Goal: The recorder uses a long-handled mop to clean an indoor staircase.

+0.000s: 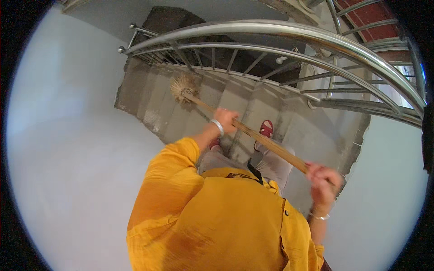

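Observation:
A broom [270, 145] with a long wooden handle slants across in front of me, its straw head [184, 89] down at the far left against the concrete stairs [171, 118]. My left hand [225, 120] is wrapped round the middle of the handle, a pale bangle at its wrist. Near the handle's upper end, my right hand [323, 181] is closed round it, slightly blurred by motion. Another bangle circles the right wrist. Whether the straw presses on the step or hovers just above it, I cannot tell.
A shiny metal railing [253, 28] curves along the far side of the stairs. White walls [86, 167] stand close on the left and right. My feet in red sandals [266, 128] are on the steps. A white bulb-like object [281, 59] shows beyond the railing.

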`<state>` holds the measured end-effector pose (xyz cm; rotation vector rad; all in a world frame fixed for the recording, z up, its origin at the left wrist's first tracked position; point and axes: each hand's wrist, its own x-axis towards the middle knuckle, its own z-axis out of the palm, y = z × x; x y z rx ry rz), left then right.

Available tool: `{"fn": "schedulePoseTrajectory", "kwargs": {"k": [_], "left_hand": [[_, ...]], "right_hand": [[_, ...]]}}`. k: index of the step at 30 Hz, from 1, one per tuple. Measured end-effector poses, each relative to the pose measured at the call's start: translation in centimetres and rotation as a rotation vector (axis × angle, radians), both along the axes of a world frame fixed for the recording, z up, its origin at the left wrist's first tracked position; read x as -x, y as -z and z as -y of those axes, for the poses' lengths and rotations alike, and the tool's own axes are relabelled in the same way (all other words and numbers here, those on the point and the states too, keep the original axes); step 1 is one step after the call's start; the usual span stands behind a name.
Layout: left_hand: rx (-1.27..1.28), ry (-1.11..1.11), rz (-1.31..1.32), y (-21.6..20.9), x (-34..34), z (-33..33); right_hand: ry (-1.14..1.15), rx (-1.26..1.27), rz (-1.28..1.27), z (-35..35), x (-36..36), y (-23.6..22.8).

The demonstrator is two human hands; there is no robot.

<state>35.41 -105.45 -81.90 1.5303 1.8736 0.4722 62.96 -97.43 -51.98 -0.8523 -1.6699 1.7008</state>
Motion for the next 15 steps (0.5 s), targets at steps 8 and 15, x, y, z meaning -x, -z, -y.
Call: {"fn": "schedulePoseTrajectory", "kwargs": {"k": [8,15], "left_hand": [[0.008,0.339,0.185,-8.2,-3.3,-8.0],[-0.281,0.531,0.429,-20.4,-15.7,-10.5]], "right_hand": [[0.306,-0.183,0.18,1.9,-4.0,-6.5],[0.604,-0.417,0.039,6.4,-7.6,-23.9]]}}
